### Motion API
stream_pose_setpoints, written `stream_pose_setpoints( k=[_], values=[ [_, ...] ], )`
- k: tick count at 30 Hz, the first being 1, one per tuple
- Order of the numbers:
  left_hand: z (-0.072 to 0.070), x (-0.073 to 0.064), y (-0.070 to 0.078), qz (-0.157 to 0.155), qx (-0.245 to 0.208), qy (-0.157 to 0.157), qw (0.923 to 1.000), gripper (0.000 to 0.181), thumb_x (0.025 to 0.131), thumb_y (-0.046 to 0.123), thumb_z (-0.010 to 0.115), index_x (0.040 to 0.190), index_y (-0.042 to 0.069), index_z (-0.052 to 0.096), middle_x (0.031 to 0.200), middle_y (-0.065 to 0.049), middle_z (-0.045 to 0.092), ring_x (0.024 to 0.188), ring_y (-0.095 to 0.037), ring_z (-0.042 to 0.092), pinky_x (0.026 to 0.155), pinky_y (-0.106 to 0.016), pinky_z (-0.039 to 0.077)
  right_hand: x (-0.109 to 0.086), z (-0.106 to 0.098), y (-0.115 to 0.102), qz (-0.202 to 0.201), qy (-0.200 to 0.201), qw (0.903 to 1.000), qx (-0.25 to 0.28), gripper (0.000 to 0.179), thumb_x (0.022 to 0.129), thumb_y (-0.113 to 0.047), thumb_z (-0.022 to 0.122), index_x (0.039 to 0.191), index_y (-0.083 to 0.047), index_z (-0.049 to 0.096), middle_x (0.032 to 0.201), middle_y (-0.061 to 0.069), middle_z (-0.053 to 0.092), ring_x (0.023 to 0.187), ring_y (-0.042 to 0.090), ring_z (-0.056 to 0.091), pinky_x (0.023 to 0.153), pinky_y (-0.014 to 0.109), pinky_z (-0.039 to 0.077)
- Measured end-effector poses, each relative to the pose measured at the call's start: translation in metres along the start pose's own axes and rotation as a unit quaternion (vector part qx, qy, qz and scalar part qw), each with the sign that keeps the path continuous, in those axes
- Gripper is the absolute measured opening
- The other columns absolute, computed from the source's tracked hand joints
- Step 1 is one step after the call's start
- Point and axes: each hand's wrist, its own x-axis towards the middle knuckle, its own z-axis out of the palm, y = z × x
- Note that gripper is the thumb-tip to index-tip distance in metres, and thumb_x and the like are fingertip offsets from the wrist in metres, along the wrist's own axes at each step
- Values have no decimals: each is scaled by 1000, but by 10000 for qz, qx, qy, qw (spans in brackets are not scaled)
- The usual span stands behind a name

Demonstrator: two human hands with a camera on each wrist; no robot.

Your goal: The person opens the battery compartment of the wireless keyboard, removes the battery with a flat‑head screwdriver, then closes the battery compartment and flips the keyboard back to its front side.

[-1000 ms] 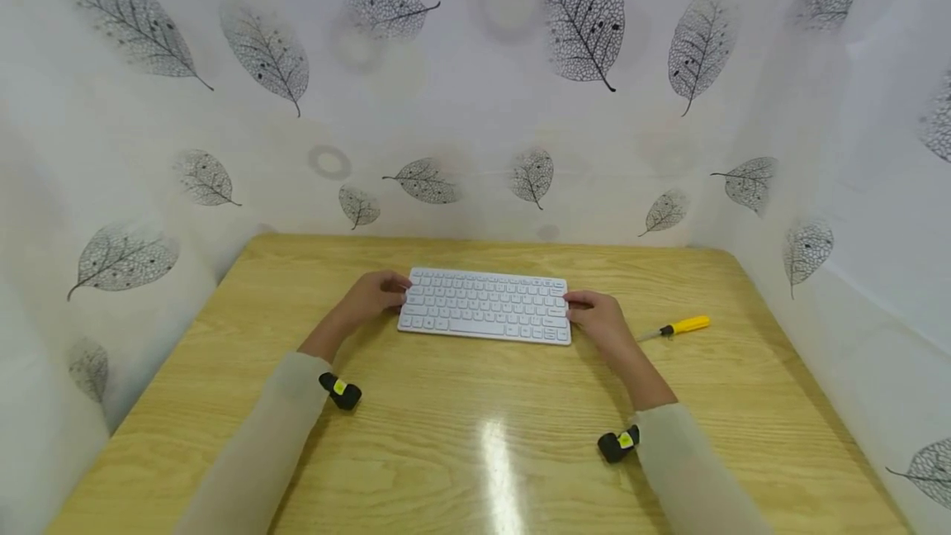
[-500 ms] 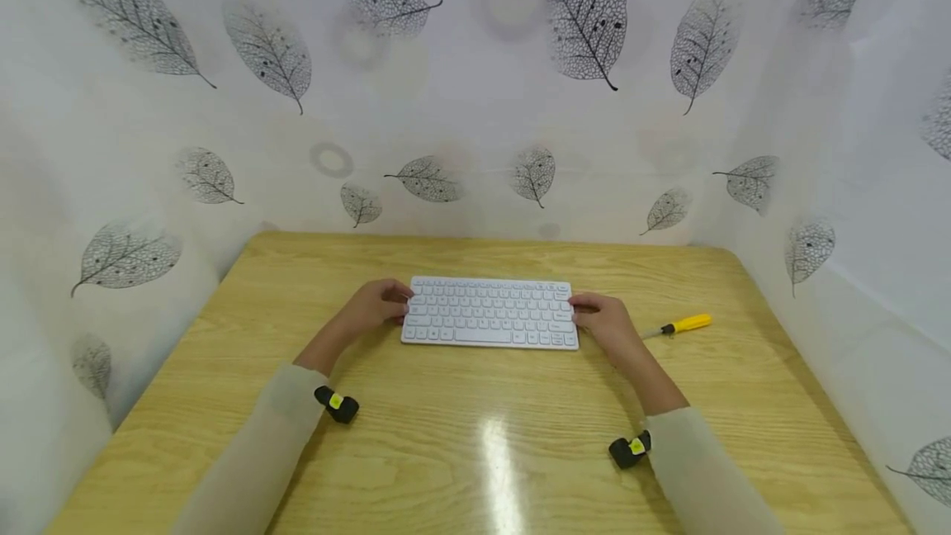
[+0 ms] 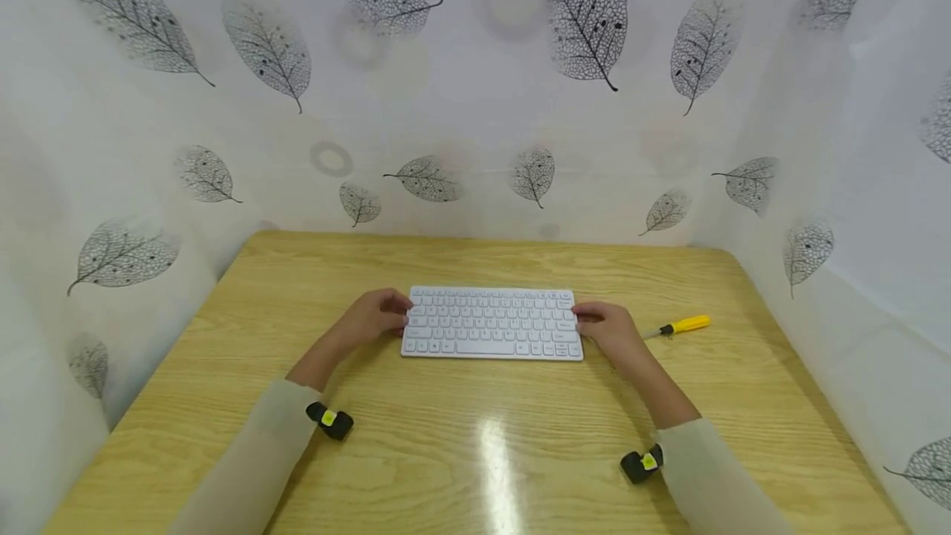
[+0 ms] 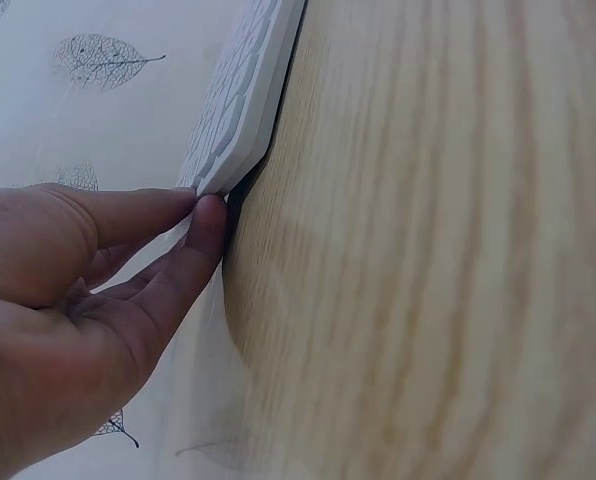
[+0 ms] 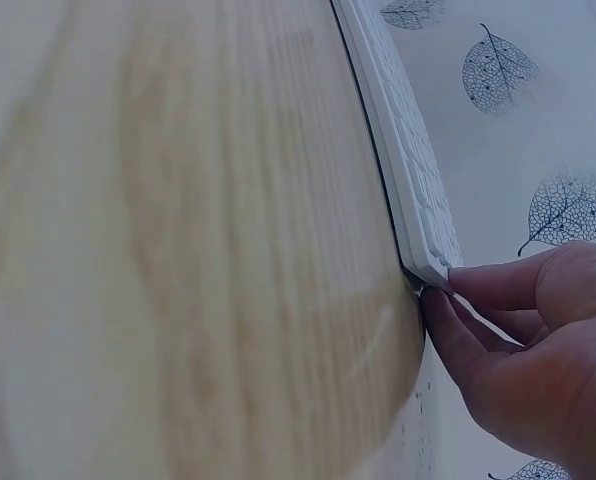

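Note:
A white keyboard (image 3: 490, 324) lies lengthwise across the middle of the wooden table (image 3: 416, 436), its keys facing up. At its left end my left hand (image 3: 371, 316) pinches the edge between thumb and fingers. My right hand (image 3: 609, 330) pinches the opposite short edge the same way. Seen from the left wrist, the fingertips (image 4: 208, 215) meet right at the corner of the keyboard (image 4: 243, 120), with a dark shadow line under it. The right wrist view has the other corner of the keyboard (image 5: 408, 170) between thumb and fingers, close over the table.
A screwdriver (image 3: 685, 325) with a yellow handle lies on the table just right of my right hand, its shaft tip partly behind that hand. White curtain (image 3: 475, 106) with leaf prints encloses the table at the back and both sides.
Both hands have drawn the keyboard a little nearer to me and slightly to the right, and it now sits straighter. The screwdriver stays put.

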Motion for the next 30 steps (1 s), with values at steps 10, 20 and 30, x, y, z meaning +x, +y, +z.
stream_pose_setpoints(
  k=[10,20,30],
  values=[
    [6,-11,1,-9,-185,-65,9998,23,90,10,63,113,9,61,109,-7,62,99,-20,58,86,-35,49,-14,-3,0,166,-114,9997,-137,29,92,-8,58,121,-6,62,124,13,57,109,25,53,91,38,44],
    [10,-19,2,43,-417,-119,9991,22,89,7,63,111,8,61,106,-8,62,96,-20,58,80,-33,51,-24,-4,3,113,-179,9996,-178,30,92,-7,57,121,-6,62,124,12,57,110,24,53,93,40,44],
    [16,-26,2,-51,-683,-235,9974,21,89,7,63,110,8,61,106,-10,61,93,-22,59,77,-32,53,-31,-6,9,96,-9,9993,-361,31,90,-6,60,121,-3,62,122,15,59,110,26,55,92,41,45]
  ],
)
